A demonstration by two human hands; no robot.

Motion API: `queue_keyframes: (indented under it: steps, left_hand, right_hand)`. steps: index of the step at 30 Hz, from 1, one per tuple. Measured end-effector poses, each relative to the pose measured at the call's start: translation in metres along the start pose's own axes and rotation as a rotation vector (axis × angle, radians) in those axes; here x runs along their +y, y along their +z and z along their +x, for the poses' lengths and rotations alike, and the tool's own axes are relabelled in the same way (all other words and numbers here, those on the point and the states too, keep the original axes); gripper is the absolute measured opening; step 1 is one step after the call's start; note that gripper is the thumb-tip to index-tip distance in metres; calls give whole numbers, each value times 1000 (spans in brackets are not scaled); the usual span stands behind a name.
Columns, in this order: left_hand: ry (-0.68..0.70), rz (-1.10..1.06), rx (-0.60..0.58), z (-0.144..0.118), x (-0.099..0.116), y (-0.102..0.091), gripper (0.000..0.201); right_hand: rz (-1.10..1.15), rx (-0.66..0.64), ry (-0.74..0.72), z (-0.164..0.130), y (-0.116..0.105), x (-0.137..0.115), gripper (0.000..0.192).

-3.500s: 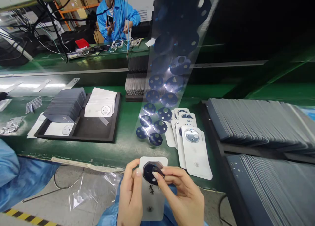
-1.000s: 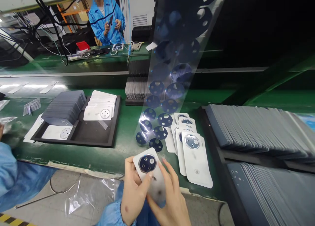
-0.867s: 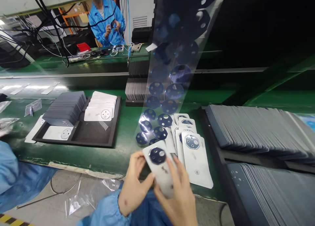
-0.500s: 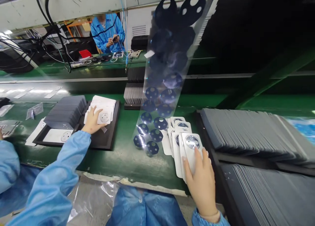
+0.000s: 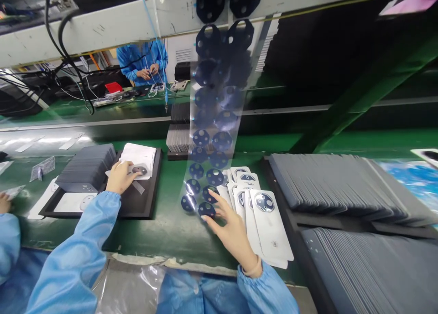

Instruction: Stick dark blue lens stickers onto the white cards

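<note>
One panel [image 5: 139,170] partly behind left hand [image 5: 119,178]

Over on the far side I see a person [image 5: 126,64] in blue near a red object [image 5: 113,87], perhaps a tray. Black cables [image 5: 60,35] droop at left; clear plastic [image 5: 128,286] lies below the desk [image 5: 160,236].

A green table [image 5: 153,241] is overhung by a pale beam [image 5: 112,23]; behind, a white wall [image 5: 185,43] is fitted with a vent [image 5: 183,55].
</note>
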State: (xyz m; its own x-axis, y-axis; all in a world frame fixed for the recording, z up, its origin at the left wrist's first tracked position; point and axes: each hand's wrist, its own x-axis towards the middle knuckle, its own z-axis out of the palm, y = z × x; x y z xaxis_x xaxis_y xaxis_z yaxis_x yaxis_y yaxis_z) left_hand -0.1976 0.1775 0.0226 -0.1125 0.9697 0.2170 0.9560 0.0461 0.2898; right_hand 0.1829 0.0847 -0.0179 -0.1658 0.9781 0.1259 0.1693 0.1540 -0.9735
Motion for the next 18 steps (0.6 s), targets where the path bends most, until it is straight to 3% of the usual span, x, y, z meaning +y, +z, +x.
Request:
queue_keyframes:
  steps: [3,6,8,10,12,15,18]
  left_hand:
    - [-36,-90,74,-17,19,-11,29]
    - [-83,-217,163,-46,47,-16,34]
    - [-149,-421,163,-67,72,-17,41]
    - [-288,-778,44,-87,100,-16,45]
    - [-385,-1017,-149,-103,124,-14,44]
    - [-424,-1221,-367,-118,150,-9,39]
    - [-442,-1375,-584,-126,162,-5,36]
  right_hand:
    - [14,49,-1,5,1,-6,41]
    - [-56,109,-80,-3,-3,-11,25]
    - [-89,133,-118,-10,-6,-12,19]
    - [-110,141,-157,-17,-9,-12,16]
    - [-121,132,-216,-22,-11,-12,17]
    - [-129,106,-305,-30,-14,-13,22]
    - [-199,104,-385,-36,-18,-16,27]
